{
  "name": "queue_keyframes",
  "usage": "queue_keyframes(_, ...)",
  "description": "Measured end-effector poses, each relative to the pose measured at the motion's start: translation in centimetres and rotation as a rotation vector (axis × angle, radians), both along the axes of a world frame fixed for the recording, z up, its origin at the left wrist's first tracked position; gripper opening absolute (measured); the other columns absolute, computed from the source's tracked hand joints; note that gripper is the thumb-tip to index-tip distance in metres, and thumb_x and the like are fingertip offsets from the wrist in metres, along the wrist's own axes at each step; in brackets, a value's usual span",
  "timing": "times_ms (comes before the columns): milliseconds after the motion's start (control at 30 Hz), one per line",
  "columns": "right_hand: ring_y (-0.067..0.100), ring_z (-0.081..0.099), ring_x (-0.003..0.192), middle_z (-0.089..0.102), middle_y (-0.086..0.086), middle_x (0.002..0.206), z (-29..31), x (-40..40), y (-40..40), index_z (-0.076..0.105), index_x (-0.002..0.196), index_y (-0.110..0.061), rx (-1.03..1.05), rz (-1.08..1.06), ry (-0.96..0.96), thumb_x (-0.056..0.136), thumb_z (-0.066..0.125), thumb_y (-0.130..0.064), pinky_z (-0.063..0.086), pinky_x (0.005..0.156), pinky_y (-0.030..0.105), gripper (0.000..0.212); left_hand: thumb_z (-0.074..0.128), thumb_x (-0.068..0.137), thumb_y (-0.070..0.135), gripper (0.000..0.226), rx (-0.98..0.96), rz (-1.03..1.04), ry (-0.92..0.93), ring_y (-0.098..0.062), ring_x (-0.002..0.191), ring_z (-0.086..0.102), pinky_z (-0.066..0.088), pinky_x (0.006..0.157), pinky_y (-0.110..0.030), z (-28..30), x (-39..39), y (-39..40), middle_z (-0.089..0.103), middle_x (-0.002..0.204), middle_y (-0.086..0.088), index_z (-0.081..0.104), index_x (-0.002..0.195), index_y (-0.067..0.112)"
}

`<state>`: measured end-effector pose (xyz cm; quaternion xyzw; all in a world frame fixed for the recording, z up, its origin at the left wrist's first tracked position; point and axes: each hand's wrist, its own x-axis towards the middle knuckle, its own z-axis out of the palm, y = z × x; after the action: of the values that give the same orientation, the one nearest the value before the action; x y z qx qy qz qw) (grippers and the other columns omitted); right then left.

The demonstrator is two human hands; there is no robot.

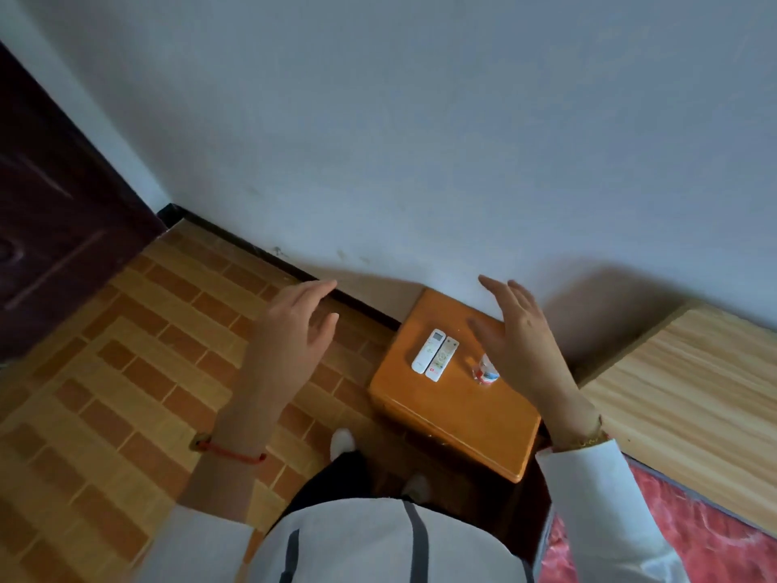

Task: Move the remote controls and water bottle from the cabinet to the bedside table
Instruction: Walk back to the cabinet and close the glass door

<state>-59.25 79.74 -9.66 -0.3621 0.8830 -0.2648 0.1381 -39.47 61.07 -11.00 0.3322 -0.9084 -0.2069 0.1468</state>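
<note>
Two white remote controls lie side by side on the orange wooden bedside table (471,418): the left remote (427,351) and the right remote (441,358). A small clear water bottle (485,369) with a red and blue label stands just right of them, partly hidden by my right hand (519,342). That hand hovers above the table's right side with straight fingers and holds nothing. My left hand (294,334) floats over the floor left of the table, fingers relaxed, holding nothing.
A pale wall runs behind the table. A light wooden headboard (689,393) and a red bed cover (693,536) lie to the right. Brick-pattern flooring (126,393) spreads to the left, with a dark door (50,212) at far left. My feet stand at the table's front.
</note>
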Motion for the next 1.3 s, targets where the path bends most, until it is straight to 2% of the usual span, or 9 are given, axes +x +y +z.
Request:
queue_keyframes(167,0.019,0.012,0.148,0.034,0.001,0.153,0.4,2.7,-7.3,0.032,0.146,-0.025,0.017,0.24,0.008,0.095,0.051,-0.033,0.022,0.116,0.043,0.055,0.052,0.095,0.028,0.045,0.003,0.221,0.0,-0.014,0.13,0.046,0.042,0.108,-0.035,0.5,6.0,-2.2,0.05,0.14,0.003,0.047,0.139,0.021)
queue_keyframes(333,0.018,0.014,0.147,0.033,-0.002,0.154,0.5,7.3,-15.8,0.031,0.145,-0.03,0.074,0.465,0.032,0.095,0.047,-0.042,0.021,0.117,0.042,0.055,0.053,0.095,0.027,0.043,-0.023,0.402,0.016,-0.015,0.129,0.048,0.041,0.109,-0.04,0.3,13.4,-5.6,0.054,0.136,0.002,0.05,0.138,0.019)
queue_keyframes(567,0.024,0.034,0.137,0.048,0.002,0.142,1.6,18.3,-29.4,0.045,0.139,-0.018,0.013,0.802,0.106,0.097,0.049,-0.033,0.025,0.114,0.037,0.045,0.052,0.095,0.029,0.042,-0.082,0.747,-0.038,-0.014,0.128,0.047,0.034,0.109,-0.033,0.3,25.4,-11.9,0.053,0.137,0.005,0.049,0.137,0.023)
queue_keyframes(633,0.024,0.037,0.136,0.051,0.002,0.14,1.4,22.1,-33.5,0.044,0.139,-0.021,-0.001,0.875,0.056,0.093,0.043,-0.05,0.029,0.115,0.045,0.055,0.052,0.096,0.029,0.041,-0.086,0.84,-0.041,-0.016,0.128,0.048,0.037,0.109,-0.036,0.5,29.0,-13.7,0.053,0.137,0.003,0.05,0.136,0.022)
queue_keyframes(700,0.023,0.039,0.135,0.051,-0.002,0.138,0.7,25.3,-37.3,0.043,0.136,-0.026,-0.003,0.929,0.065,0.084,0.026,-0.071,0.034,0.111,0.051,0.071,0.053,0.095,0.027,0.041,-0.096,0.906,-0.049,-0.018,0.127,0.049,0.039,0.108,-0.038,0.8,32.1,-15.2,0.054,0.136,0.001,0.051,0.135,0.02)
queue_keyframes(733,0.021,0.039,0.135,0.049,-0.004,0.14,0.4,26.9,-39.0,0.043,0.136,-0.028,-0.008,0.958,0.075,0.082,0.022,-0.074,0.035,0.11,0.052,0.074,0.054,0.095,0.026,0.041,-0.099,0.94,-0.059,-0.018,0.126,0.05,0.041,0.107,-0.039,0.9,33.8,-15.8,0.055,0.136,0.001,0.051,0.135,0.02)
queue_keyframes(900,0.019,0.03,0.142,0.041,-0.005,0.147,0.7,35.2,-45.8,0.037,0.14,-0.027,-0.022,1.137,0.036,0.093,0.045,-0.045,0.031,0.114,0.049,0.051,0.059,0.092,0.02,0.039,-0.106,1.077,-0.045,-0.024,0.119,0.058,0.049,0.098,-0.046,1.4,41.4,-18.0,0.06,0.129,-0.003,0.055,0.131,0.017)
queue_keyframes(1167,0.017,0.03,0.14,0.038,-0.004,0.147,-0.8,45.1,-55.8,0.033,0.143,-0.028,0.001,1.378,-0.009,0.094,0.051,-0.038,0.032,0.11,0.04,0.053,0.063,0.09,0.013,0.04,-0.113,1.288,-0.029,-0.027,0.119,0.058,0.051,0.094,-0.049,-0.3,48.9,-22.0,0.062,0.126,-0.007,0.058,0.129,0.012)
queue_keyframes(1300,0.018,0.027,0.142,0.035,-0.005,0.15,-1.7,49.9,-61.8,0.031,0.145,-0.03,-0.004,1.463,-0.018,0.094,0.052,-0.039,0.028,0.11,0.037,0.055,0.06,0.092,0.019,0.039,-0.101,1.373,-0.021,-0.025,0.121,0.056,0.05,0.097,-0.048,-0.9,52.4,-26.3,0.061,0.128,-0.004,0.056,0.131,0.014)
